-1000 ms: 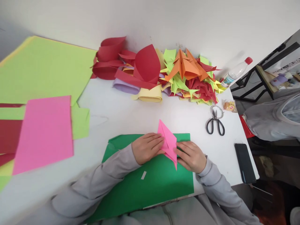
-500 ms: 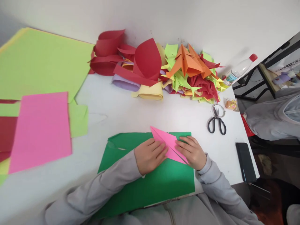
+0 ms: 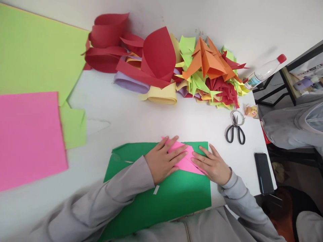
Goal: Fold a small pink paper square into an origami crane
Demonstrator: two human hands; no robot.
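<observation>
A folded pink paper (image 3: 185,165) lies slantwise on a green sheet (image 3: 176,198). Across its left part rests my left hand (image 3: 164,159), fingers spread and flat on the paper. My right hand (image 3: 212,164) lies open at the paper's right end, its fingertips touching the edge near the fold line. Parts of the pink paper are hidden beneath the fingers. A small white scrap (image 3: 156,190) is on the green sheet below my left wrist.
Pink sheets (image 3: 30,141) and large light-green sheets (image 3: 37,57) lie at left. Behind are rolled red papers (image 3: 158,57) and a pile of folded papers (image 3: 209,64). Scissors (image 3: 235,129), a phone (image 3: 263,173) and a bottle (image 3: 264,74) are at right. Beyond the table is a person's grey sleeve (image 3: 290,124).
My left hand has spread its fingers and moved up over the pink paper's upper left. My right hand's fingers have spread and shifted slightly right. The camera view has moved a little.
</observation>
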